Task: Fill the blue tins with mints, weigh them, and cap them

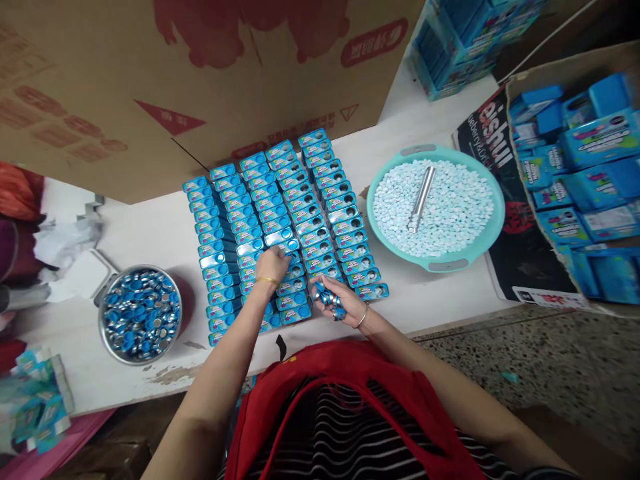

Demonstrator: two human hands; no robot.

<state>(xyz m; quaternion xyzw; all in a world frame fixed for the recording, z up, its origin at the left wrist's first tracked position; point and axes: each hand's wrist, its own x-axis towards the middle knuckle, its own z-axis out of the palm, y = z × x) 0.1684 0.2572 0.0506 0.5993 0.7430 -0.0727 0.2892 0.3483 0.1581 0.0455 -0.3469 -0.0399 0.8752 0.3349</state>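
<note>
From the head camera I see my left hand (273, 263) down on the block of small blue tins (285, 227) that lie in tight rows across the white table (150, 233); its fingers are curled together over one tin near the middle of the block, though I cannot tell whether they actually pinch it or only press on it. My right hand (337, 300) rests palm up just at the near edge of the rows, its fingers closed loosely around a bunch of blue lids (330, 298), touching the nearest tins. The tins farthest from me show printed blue tops, and those closer to the right hand show a lighter face; whether they are filled I cannot make out. To the left of the block, well apart, a round metal bowl (106, 333) is heaped with more of the same blue and silver lids. To the right, a teal basin (440, 263) sits near the rows, full of small pale tablets (460, 213), with a metal tube (421, 198) lying on top of them. Further right, an open cardboard carton (590, 303) holds blue printed boxes (600, 140) piled loosely. A large folded cardboard sheet (175, 80) leans behind the rows.
</note>
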